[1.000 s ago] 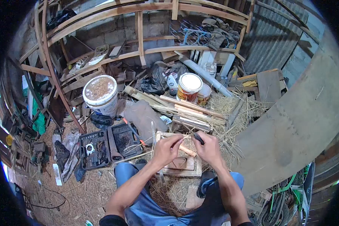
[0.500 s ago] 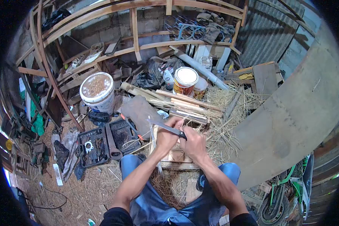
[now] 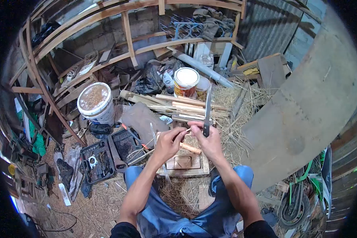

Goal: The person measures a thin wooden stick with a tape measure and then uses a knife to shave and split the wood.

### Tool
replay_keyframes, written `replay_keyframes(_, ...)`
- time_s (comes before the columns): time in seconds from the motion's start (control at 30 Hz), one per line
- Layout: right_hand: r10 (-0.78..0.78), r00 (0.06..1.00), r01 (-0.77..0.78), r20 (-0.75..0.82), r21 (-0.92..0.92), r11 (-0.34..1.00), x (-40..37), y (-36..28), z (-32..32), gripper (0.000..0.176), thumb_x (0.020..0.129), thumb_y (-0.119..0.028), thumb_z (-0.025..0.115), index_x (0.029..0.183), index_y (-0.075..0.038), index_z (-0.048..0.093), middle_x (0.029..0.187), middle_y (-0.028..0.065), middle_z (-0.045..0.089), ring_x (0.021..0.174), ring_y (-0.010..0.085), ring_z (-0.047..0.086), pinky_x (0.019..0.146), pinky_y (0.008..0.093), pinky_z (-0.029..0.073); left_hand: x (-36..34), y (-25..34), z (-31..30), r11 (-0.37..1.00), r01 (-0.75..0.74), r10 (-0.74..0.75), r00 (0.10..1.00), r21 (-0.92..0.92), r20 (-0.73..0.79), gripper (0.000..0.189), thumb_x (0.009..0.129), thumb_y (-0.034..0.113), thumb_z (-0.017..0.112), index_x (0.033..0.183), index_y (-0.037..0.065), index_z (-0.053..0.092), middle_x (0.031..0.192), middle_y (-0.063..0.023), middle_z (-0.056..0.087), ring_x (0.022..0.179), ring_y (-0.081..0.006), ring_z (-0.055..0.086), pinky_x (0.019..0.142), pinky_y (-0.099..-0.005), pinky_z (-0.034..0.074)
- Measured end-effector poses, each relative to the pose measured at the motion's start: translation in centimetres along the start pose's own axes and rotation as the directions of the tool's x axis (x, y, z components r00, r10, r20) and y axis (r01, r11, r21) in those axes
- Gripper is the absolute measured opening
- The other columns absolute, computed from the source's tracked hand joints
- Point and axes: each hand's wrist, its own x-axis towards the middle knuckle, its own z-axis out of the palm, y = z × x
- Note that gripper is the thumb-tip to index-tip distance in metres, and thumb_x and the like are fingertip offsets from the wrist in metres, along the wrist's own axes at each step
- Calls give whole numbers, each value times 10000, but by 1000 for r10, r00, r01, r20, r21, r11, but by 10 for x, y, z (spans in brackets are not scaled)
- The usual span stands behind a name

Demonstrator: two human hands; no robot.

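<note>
Step in hand, by judgement: a thin pale strip (image 3: 189,129) is being handled and turned at the fingertips, with no cut under way. It is held up over the far edge of the low wooden board (image 3: 182,171). Any further paring calls for a steady pinch and the blade brought down to the strip.

The left hand (image 3: 166,146) is nearly closed, thumb and fingers pinching the strip. The right hand (image 3: 211,143) is close beside it, its fingers closed around the handle of the knife (image 3: 208,105); the blade points away from the person, clear of the strip. Whether the right fingertips also touch the strip cannot be told.

A short wood piece (image 3: 190,148) lies on the board, toward its right edge. Beyond the far edge is a pile of wooden strips (image 3: 200,108); loose straw (image 3: 230,137) is to the right, an open tool case (image 3: 97,162) to the left.
</note>
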Motion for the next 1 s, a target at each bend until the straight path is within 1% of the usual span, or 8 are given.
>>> replay_keyframes(0.07,29,1000,-30,-10,-77,997,4,5,-6,221,893,-184,613,1010,-5,671,794,25,657,736,75,577,693,234,466,-5,2,1,1000,8,-8,999,5,34,146,891,77,579,999,-3,638,682,-116,636,604,-150,611,548,-280,470)
replay_keyframes(0.13,99,993,-100,-69,-18,995,9,-7,-14,210,894,-192,614,947,0,679,797,26,664,722,76,578,693,234,459,-3,4,0,998,57,-59,996,24,65,154,889,74,577,1009,-2,637,716,-133,651,641,-168,637,573,-283,485)
replay_keyframes(0.43,123,896,-61,-426,155,986,35,5,-124,248,895,-280,617,963,-46,663,690,-48,572,575,54,501,437,218,368,-11,-19,-23,978,132,-155,978,162,141,160,885,108,577,973,-6,645,739,-163,654,635,-224,647,579,-311,480)
replay_keyframes(0.53,38,846,-106,-532,-97,990,27,1,-129,238,907,-286,594,955,-63,663,736,-15,608,582,92,534,470,257,406,-17,-24,-22,970,163,-198,962,181,190,190,895,147,582,976,-11,649,727,-136,671,640,-170,643,577,-284,478)
replay_keyframes(0.57,-212,791,-30,-574,-382,923,24,-3,-126,234,907,-280,588,948,-63,666,749,19,624,601,117,557,497,284,429,-20,-28,-20,968,211,-232,959,135,164,199,905,156,574,990,-12,642,705,-101,653,602,-138,603,546,-267,456)
replay_keyframes(0.7,-590,744,204,-313,-735,646,8,-12,-103,240,889,-270,585,938,-49,663,751,103,651,643,193,611,582,340,477,-26,-33,-10,870,397,-349,915,-291,204,221,941,176,540,1067,6,604,682,-1,555,525,-47,455,467,-213,363)
replay_keyframes(0.77,-204,952,38,-229,-573,819,-4,2,-78,201,836,-237,620,920,-64,680,727,110,662,626,242,634,589,356,493,-26,-28,-6,804,461,-391,886,-375,251,217,948,177,526,1078,18,595,701,5,547,535,-48,457,472,-208,359)
replay_keyframes(1.0,-128,979,199,161,-895,399,-10,28,-23,168,735,-192,620,786,-53,699,680,186,647,607,342,647,571,407,517,-36,-27,25,824,462,-388,882,-329,269,236,959,180,505,868,-11,611,675,36,523,567,-29,406,493,-206,328)
